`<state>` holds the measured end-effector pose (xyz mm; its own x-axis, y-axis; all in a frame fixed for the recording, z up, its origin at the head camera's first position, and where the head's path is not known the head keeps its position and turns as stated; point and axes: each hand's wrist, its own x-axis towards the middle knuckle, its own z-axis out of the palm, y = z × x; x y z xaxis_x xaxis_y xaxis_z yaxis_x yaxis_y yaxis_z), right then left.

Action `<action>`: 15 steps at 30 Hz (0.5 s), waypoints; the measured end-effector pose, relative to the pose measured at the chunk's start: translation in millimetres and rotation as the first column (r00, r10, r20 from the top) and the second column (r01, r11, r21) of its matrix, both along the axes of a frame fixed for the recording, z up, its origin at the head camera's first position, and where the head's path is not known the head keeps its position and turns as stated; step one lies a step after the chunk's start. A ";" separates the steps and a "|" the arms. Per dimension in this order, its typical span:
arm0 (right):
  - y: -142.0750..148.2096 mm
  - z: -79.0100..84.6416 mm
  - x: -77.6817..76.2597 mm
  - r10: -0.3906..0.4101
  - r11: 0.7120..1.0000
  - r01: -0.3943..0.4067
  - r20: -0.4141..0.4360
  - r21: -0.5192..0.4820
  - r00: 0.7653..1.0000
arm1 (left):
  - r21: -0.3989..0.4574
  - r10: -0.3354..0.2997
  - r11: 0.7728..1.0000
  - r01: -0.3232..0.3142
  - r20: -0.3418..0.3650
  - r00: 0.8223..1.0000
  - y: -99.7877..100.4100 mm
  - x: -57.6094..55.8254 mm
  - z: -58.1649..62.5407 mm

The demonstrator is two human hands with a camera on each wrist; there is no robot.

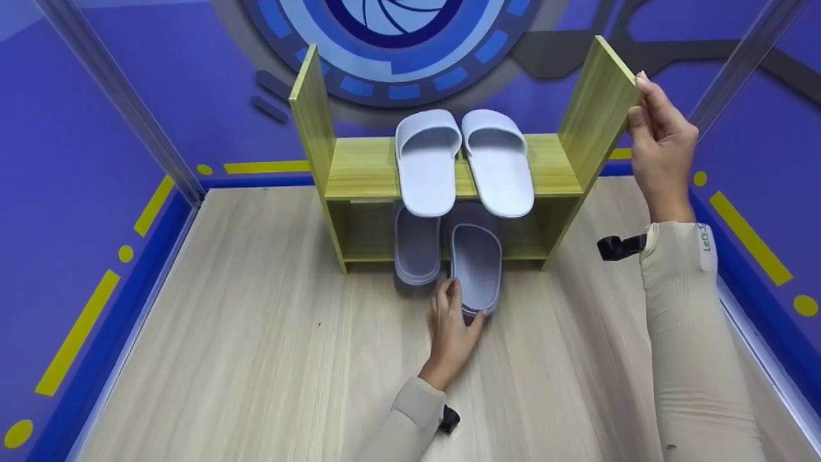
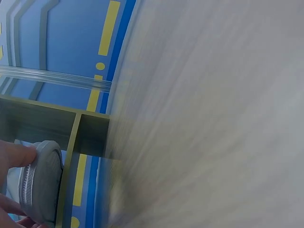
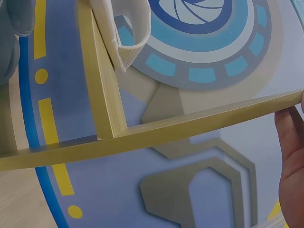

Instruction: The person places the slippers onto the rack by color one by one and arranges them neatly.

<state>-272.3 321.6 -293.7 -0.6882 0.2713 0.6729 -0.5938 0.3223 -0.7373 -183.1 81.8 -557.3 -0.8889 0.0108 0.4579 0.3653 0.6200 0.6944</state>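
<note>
My left hand (image 1: 451, 333) grips the heel of a grey slipper (image 1: 476, 269), thumb on one side and fingers on the other. The slipper's toe end lies inside the lower compartment of a small wooden shoe rack (image 1: 359, 183), its heel sticking out in front. Beside it, on the left, is a second grey slipper (image 1: 417, 250). My right hand (image 1: 664, 141) pinches the upper front edge of the rack's right side panel (image 1: 600, 109). On the upper shelf sit a white slipper (image 1: 428, 173) and its mate (image 1: 500, 170), heels toward me and slightly over the edge.
Behind the rack stands a blue patterned wall (image 1: 192, 83), with more walls at left and right. Metal posts (image 1: 122, 96) mark the corners. The pale wood-grain surface (image 1: 256, 333) spreads in front of and beside the rack.
</note>
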 end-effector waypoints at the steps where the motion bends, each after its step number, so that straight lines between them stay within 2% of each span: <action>1: -0.2 -0.1 -0.1 0.002 1.000 -0.002 0.002 -0.002 1.000 | -0.001 0.002 1.000 -0.002 0.001 1.000 0.2 -1.0 -0.6; 15: 0.4 0.1 1.2 0.002 1.000 -0.002 0.017 0.006 1.000 | 0.011 -0.012 1.000 0.012 0.011 1.000 10.6 -17.9 2.7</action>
<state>-271.1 322.1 -293.6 -0.7001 0.2655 0.6629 -0.5820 0.3256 -0.7451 -201.0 92.4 -554.6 -0.8936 0.0162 0.4485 0.3649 0.6079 0.7052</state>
